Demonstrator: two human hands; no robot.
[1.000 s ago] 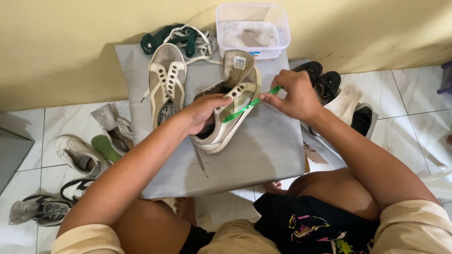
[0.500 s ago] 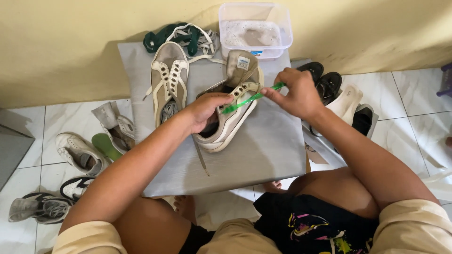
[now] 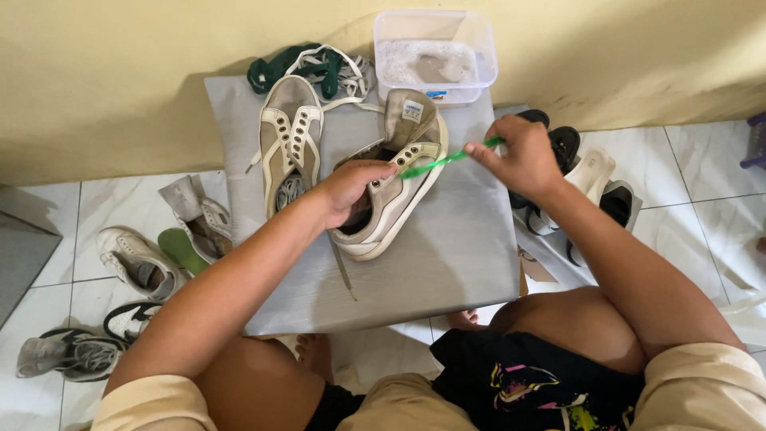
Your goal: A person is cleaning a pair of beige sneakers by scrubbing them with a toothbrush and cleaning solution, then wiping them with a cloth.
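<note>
Sneaker (image 3: 391, 199), beige, light and soft-sided, lies mid-mat (image 3: 447, 271), the left hand (image 3: 351, 191) clasping its collar, seemingly the firmest hold, while the right hand (image 3: 519, 156) pinches a green toothbrush (image 3: 443, 162) against its rim.

The beige shoe (image 3: 395, 191) looks like matt canvas with a smooth rubbery sole. On it, the green toothbrush (image 3: 447, 160) is translucent plastic. Beneath it lies matt grey cloth (image 3: 447, 255); behind it, a clear plastic tub (image 3: 435, 56).
</note>
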